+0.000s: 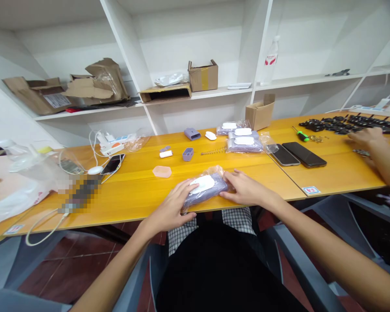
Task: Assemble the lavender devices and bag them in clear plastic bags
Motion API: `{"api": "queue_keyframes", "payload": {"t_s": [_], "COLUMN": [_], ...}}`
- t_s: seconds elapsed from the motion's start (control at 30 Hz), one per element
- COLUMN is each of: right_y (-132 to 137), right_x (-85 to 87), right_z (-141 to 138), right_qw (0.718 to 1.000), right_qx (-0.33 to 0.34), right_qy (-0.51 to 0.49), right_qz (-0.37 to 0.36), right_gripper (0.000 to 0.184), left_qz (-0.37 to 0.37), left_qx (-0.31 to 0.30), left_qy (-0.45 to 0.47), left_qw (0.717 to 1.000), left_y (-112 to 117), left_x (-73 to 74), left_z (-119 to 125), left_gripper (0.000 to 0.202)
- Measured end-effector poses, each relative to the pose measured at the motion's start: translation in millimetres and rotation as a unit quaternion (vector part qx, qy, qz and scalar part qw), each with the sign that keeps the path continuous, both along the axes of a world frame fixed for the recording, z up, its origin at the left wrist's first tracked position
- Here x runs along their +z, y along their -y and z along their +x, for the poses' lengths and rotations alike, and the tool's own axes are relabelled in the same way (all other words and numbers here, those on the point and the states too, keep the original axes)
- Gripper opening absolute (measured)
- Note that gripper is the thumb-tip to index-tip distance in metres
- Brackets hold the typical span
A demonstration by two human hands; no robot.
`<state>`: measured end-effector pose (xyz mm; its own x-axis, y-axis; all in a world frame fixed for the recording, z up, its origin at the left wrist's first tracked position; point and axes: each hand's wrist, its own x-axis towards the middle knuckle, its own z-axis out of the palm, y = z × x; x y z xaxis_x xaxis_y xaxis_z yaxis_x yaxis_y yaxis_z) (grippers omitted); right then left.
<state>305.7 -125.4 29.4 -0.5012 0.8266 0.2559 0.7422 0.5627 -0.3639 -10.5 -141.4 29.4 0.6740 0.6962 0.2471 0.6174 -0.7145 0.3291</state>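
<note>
A purple case with a white oval piece on top (204,186), wrapped in clear plastic, lies near the front edge of the wooden table. My left hand (173,206) grips its left end, fingers over the top and thumb at the near side. At the opposite end, my right hand (243,187) pinches the crinkled wrapper. Beyond the case are a flat pinkish piece (162,171), a small open purple cup-like part (187,154), a white cylinder (166,154) and a coil spring (213,151). A purple hollow shell (192,134) and a white oval piece (210,135) lie farther back.
Several wrapped purple cases (245,145) are stacked behind. Two dark phones (303,154) and a green-handled screwdriver (302,136) lie to the right, where a co-worker's hand (368,141) reaches toward black parts (341,125). Cables and a power strip (113,149) occupy the left.
</note>
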Motion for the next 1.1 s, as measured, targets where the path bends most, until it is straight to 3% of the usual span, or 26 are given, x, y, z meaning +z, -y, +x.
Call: {"api": "queue_keyframes", "payload": {"t_s": [0.07,0.23,0.43,0.57,0.67,0.8,0.9,1.1], "right_y": [0,3,-28,-58,-73,-81,-85,-99], "right_x": [-7.3,-24.3,-37.8,-41.3,-39.5,-36.7,-34.8,-31.4], "right_z": [11,43,102,137,145,138,131,125], "right_qw": [0.999,0.996,0.987,0.978,0.973,0.965,0.959,0.948], "right_qx": [-0.032,-0.059,-0.154,-0.202,-0.228,-0.260,-0.282,-0.315], "right_qy": [-0.028,-0.069,-0.023,-0.002,0.019,0.031,0.037,0.045], "right_qz": [-0.031,0.003,0.042,0.045,0.024,0.012,0.006,-0.002], "right_gripper": [0.050,0.094,0.074,0.071,0.072,0.074,0.074,0.074], "left_qz": [-0.015,-0.052,-0.054,0.006,0.037,0.035,-0.017,-0.011], "left_qx": [-0.030,-0.086,-0.122,-0.096,-0.064,0.047,0.121,0.151], "left_qy": [-0.001,-0.006,-0.036,-0.045,0.006,0.057,0.024,-0.092], "left_qw": [0.999,0.995,0.990,0.994,0.997,0.997,0.992,0.984], "left_y": [-11,-44,-103,-129,-144,-170,-184,-180], "left_x": [3.2,5.2,1.2,-3.7,-9.3,-17.8,-23.7,-22.4], "left_z": [10,59,144,187,188,155,132,129], "left_gripper": [0.100,0.100,0.067,0.058,0.058,0.061,0.059,0.052]}}
